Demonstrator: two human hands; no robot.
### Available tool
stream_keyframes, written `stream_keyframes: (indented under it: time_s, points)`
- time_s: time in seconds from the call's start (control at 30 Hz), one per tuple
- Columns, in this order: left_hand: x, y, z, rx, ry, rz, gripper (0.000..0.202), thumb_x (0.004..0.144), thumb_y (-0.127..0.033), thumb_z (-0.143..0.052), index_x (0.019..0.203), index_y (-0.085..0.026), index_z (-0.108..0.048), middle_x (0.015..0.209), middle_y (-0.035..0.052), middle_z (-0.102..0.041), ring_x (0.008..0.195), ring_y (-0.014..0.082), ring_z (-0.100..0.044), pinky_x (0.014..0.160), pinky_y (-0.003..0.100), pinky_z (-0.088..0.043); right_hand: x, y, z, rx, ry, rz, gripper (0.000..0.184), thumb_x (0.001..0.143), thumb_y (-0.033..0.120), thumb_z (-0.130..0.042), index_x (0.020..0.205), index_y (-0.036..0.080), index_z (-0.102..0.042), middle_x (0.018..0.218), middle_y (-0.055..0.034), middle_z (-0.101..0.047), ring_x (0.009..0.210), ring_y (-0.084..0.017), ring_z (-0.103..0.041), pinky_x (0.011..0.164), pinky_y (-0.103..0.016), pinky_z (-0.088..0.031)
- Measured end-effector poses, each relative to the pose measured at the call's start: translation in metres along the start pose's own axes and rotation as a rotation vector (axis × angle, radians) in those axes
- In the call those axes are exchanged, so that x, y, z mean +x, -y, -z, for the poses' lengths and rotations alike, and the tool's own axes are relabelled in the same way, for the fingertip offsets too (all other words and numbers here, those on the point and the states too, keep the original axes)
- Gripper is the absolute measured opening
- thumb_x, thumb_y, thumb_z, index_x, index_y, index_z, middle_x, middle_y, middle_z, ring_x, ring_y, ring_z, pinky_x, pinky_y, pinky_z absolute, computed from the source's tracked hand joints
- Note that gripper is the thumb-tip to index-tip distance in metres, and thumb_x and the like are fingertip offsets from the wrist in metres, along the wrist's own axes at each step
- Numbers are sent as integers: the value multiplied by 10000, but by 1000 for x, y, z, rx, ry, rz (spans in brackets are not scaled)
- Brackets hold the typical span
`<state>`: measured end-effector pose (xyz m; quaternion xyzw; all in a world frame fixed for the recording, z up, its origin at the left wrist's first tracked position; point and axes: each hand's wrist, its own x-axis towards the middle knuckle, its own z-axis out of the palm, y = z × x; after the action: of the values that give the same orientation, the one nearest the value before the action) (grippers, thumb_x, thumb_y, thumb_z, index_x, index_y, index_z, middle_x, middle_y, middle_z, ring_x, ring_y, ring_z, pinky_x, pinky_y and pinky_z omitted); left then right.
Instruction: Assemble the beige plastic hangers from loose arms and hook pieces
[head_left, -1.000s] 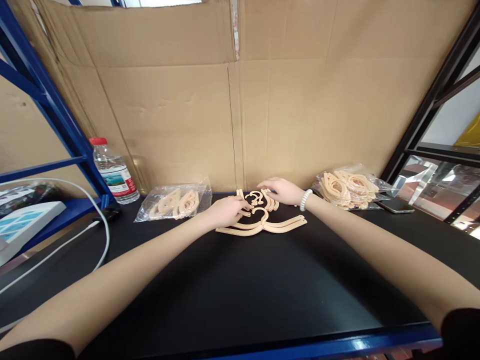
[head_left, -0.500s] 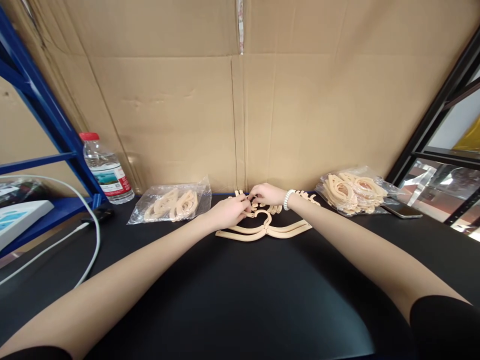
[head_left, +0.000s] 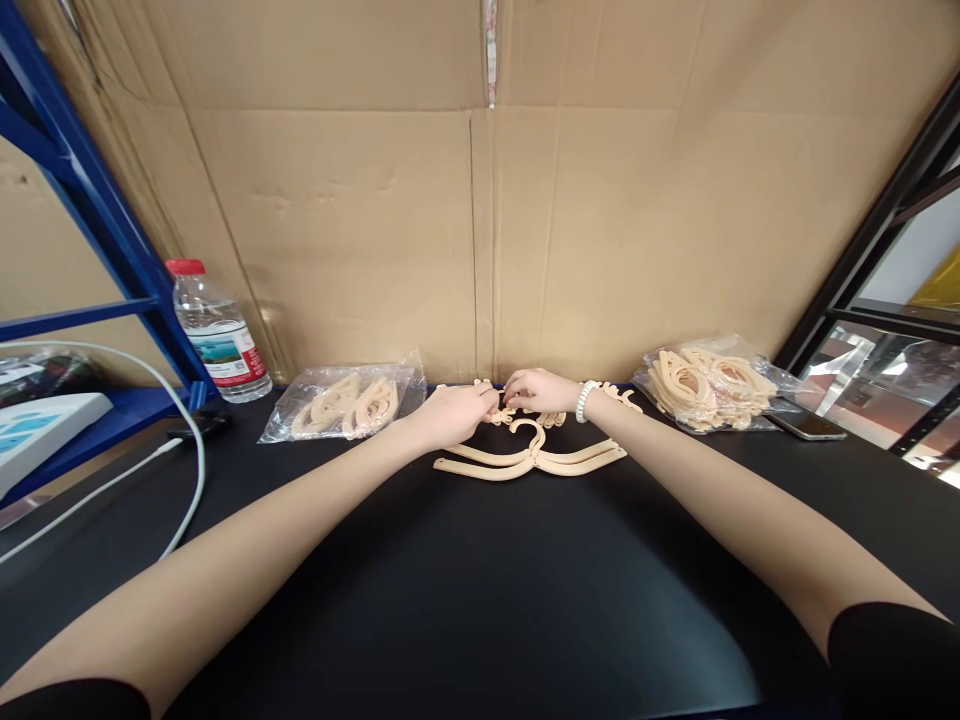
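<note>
Two beige folding hangers, or one with paired arms, lie spread open on the black table as a hanger (head_left: 529, 460) with its hook toward the wall. Just behind it, my left hand (head_left: 461, 413) is closed, its fingertips among small beige hanger pieces (head_left: 553, 418). What it grips is mostly hidden. My right hand (head_left: 541, 390), with a white beaded bracelet (head_left: 584, 400) at the wrist, faces it with curled fingers close over the same pieces. Whether those fingers hold a piece is too small to see. More beige pieces (head_left: 621, 396) lie behind the right wrist.
Clear bags of beige hangers lie at left (head_left: 345, 405) and right (head_left: 709, 388). A phone (head_left: 808, 424) rests beside the right bag. A water bottle (head_left: 221, 345) and white cable (head_left: 199, 450) are at left. A cardboard wall (head_left: 360, 220) closes the back.
My hands have shifted slightly among the small pieces, the left fingertips moving up and away from the hanger's hook. The spread hanger stays in place; the view has moved a little.
</note>
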<state>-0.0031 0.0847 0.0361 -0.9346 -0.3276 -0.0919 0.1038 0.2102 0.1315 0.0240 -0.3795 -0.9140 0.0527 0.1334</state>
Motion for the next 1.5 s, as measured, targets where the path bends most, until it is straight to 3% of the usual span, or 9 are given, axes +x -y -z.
stream_keyframes:
  time_s: [0.2, 0.53, 0.67, 0.93, 1.07, 1.17, 1.27, 1.37, 1.5]
  points:
    - [-1, -3, 11, 16, -35, 84, 161, 900, -106, -411, 931, -220, -520, 854, 32, -693, 686, 204, -657, 598, 267, -424, -3, 5, -2, 28, -27, -15, 137, 838, 237, -660, 885, 150, -755, 1016, -89, -673, 748, -161, -632, 739, -266, -483]
    - [2, -6, 22, -125, -228, 83, 154, 976, -264, -364, 1042, -208, -491, 961, 56, -638, 746, 214, -634, 630, 290, -427, -3, 5, -9, 91, -122, -2, 110, 726, 82, -723, 804, 152, -754, 869, -47, -698, 708, -158, -644, 703, -251, -491]
    - [3, -7, 26, -205, -287, 48, 181, 973, -248, -357, 1004, -207, -530, 1032, 61, -585, 801, 200, -617, 719, 308, -457, -4, 6, -8, 119, -281, -13, 162, 790, 46, -632, 800, 172, -734, 902, -50, -678, 791, -169, -638, 777, -277, -491]
    - [-8, -25, 32, -442, -372, -43, 234, 963, -174, -300, 966, -189, -533, 1076, 80, -557, 934, 185, -574, 867, 335, -469, -25, 15, 14, 220, -691, -169, 175, 910, 180, -501, 912, 188, -676, 929, -71, -598, 876, -204, -581, 826, -336, -471]
    - [-23, -35, 28, -802, -324, -40, 216, 919, -238, -426, 987, -176, -621, 1100, 97, -590, 1004, 212, -594, 918, 371, -474, -44, 22, 18, 357, -651, -255, 159, 916, 196, -483, 903, 193, -641, 744, -8, -604, 620, -142, -585, 647, -272, -490]
    - [-33, -42, 23, -1151, -264, 101, 224, 847, -292, -538, 945, -179, -704, 1130, 100, -628, 1070, 252, -611, 959, 399, -480, -52, 27, 18, 501, -567, -342, 140, 915, 205, -491, 892, 179, -626, 644, 18, -587, 445, -103, -552, 477, -228, -458]
    - [-39, -48, 21, -1415, -242, 269, 280, 824, -380, -572, 871, -168, -750, 1129, 108, -661, 1063, 266, -633, 967, 408, -492, -50, 31, 23, 639, -520, -421, 104, 903, 193, -531, 880, 152, -623, 655, -7, -617, 446, -100, -577, 441, -214, -480]
    - [-40, -53, 21, -1394, -302, 363, 275, 789, -401, -642, 824, -154, -756, 1107, 114, -672, 1005, 250, -651, 932, 385, -511, -44, 35, 33, 720, -505, -451, 70, 885, 160, -576, 874, 135, -640, 659, -17, -624, 513, -93, -598, 528, -212, -542]
    - [-41, -55, 18, -1313, -369, 372, 182, 728, -327, -719, 781, -153, -707, 937, 72, -680, 808, 190, -660, 804, 354, -543, -35, 41, 44, 713, -479, -460, 142, 907, 150, -534, 868, 124, -668, 672, -30, -640, 551, -87, -601, 585, -206, -555]
